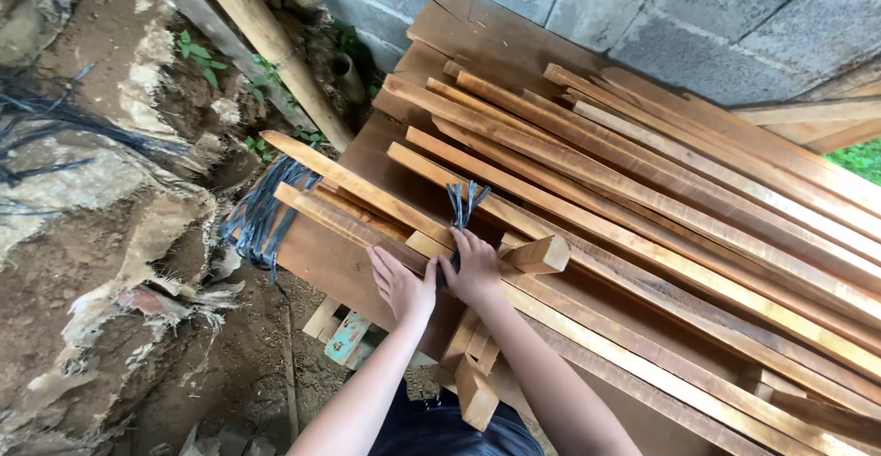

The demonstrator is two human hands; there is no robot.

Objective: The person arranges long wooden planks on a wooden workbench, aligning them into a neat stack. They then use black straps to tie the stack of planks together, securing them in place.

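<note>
Forearms reaching in, we're pinching dark strapping [462, 210] w/ right hand [476, 268] closed, left hand [401, 283] open on wood slat bundle [367, 201] atop board stack [661, 227]; tie looks unfinished.

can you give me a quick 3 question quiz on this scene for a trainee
1. True or false: both hands rest on the wooden slats.
2. Which hand grips the dark strap ends? A) left B) right C) neither
3. What stands behind the stack of wood?

Key
1. True: the left hand lies flat on the bundled slats and the right hand is on them too.
2. B: the right hand is closed around the dark strap, whose ends stick up above the fist.
3. A grey block wall; the long slats lie on a brown board in front of it.
</note>
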